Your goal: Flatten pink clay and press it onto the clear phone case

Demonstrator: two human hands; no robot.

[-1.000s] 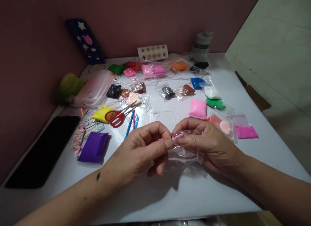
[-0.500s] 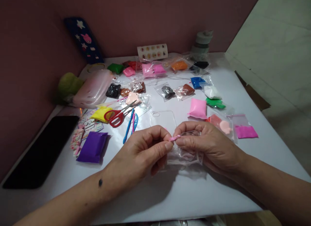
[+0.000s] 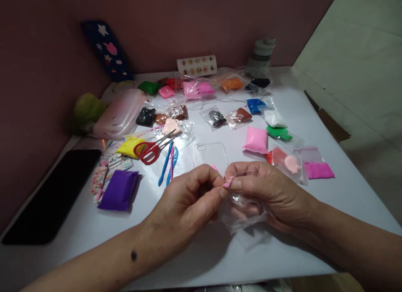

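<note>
Both my hands meet over the near middle of the white table (image 3: 314, 225). My left hand (image 3: 185, 206) and my right hand (image 3: 266, 193) each pinch the pink zip strip of a small clear plastic bag (image 3: 243, 212), which hangs crumpled under my right fingers. Whether anything is inside the bag I cannot make out. A clear phone case (image 3: 210, 154) lies flat just beyond my fingers.
Several small bags of coloured clay are spread across the table, among them pink (image 3: 256, 140), purple (image 3: 118, 190) and magenta (image 3: 318, 170). Red scissors (image 3: 150, 149) and blue tools (image 3: 168, 161) lie to the left. A black phone (image 3: 50, 195) rests at the left edge.
My hands have drawn slightly closer to me and the bag now hangs more crumpled; the pink strip is bunched shorter between my fingertips.
</note>
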